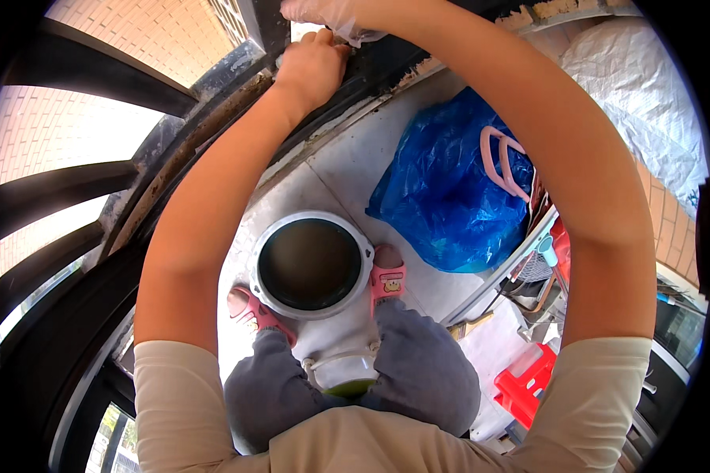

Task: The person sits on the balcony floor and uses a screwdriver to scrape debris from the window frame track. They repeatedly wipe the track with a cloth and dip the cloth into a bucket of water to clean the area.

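Observation:
Both my arms reach up to the dark window frame [371, 67] at the top of the view. My left hand [314, 69] is closed at the frame, fingers curled; what they grip, if anything, is hidden. Just above it, my right hand [327, 11] is partly cut off by the upper edge, with thin translucent plastic [355, 30] around it. Its fingers barely show. Below, between my feet in pink sandals [388, 280], stands a round bucket [262, 293] with a pale grey rim, holding murky dark water [312, 264].
A large blue plastic bag [442, 189] lies right of the bucket, pink handles [497, 162] on it. A red plastic stool [525, 386] and clutter stand at the lower right. White woven sheeting [631, 75] lies at the upper right. Dark bars [95, 67] line the left side.

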Demonstrator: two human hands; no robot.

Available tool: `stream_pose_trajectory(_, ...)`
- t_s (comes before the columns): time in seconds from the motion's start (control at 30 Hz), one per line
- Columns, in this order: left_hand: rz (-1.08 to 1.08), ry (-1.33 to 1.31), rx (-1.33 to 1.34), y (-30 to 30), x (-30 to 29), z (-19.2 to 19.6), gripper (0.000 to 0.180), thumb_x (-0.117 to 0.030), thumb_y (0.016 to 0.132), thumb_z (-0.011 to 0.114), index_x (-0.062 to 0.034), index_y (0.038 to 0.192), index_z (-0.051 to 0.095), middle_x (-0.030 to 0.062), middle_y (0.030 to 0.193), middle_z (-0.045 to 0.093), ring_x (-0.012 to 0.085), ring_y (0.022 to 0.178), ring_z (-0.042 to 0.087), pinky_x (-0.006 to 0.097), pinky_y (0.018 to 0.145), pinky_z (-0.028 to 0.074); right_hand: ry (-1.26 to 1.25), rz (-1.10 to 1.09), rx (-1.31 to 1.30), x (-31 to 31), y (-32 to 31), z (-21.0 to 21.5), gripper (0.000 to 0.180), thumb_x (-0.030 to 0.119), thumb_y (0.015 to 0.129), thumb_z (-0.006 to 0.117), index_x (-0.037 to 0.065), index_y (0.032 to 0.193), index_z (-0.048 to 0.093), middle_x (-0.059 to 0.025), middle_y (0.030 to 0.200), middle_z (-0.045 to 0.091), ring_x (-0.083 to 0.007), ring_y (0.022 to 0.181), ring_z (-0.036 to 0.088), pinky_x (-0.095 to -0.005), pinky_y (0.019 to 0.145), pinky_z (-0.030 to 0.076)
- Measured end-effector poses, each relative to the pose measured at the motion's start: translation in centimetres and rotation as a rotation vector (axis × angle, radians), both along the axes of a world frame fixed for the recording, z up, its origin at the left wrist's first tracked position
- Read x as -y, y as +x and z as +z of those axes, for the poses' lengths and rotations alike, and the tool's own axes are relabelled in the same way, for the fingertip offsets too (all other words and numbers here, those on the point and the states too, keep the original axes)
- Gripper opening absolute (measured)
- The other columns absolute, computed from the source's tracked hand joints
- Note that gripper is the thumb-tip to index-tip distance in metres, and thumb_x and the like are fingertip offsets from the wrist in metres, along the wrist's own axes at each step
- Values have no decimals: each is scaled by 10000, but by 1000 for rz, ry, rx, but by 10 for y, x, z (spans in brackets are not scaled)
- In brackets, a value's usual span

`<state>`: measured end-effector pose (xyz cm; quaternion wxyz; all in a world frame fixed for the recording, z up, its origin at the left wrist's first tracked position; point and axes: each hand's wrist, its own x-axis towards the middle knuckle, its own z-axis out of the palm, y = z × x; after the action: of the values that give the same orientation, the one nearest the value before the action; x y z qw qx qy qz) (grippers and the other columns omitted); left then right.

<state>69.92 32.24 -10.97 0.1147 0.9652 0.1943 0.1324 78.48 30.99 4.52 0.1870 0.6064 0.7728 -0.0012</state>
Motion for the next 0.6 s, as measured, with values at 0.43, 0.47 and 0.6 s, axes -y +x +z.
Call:
stream_pose_trajectory(0.43,-27,-30,101,-17,-6,-5,172,-210,830,571,-76,828,679,114,955,542,279,936,573,396,752,503,118,-636,-674,14,-1,14,460,359,796,573,68,1148,625,-261,1048,624,-368,1006,610,-382,898,473)
stream_pose_trajectory(0.47,-35,-49,140,-22,-8,-4,158,-201,813,589,-74,808,683,116,946,537,279,943,569,395,763,495,113,-627,-683,12,0,14,469,360,797,572,67,1160,619,-260,1053,624,-366,1012,609,-378,904,471)
stream_pose_trajectory(0.6,27,-97,138,-50,-4,-1,151,-188,806,593,-77,822,694,115,932,532,279,944,560,397,770,484,143,-685,-771,14,-4,12,502,371,795,568,45,1175,605,-258,1051,627,-365,1010,612,-370,904,468)
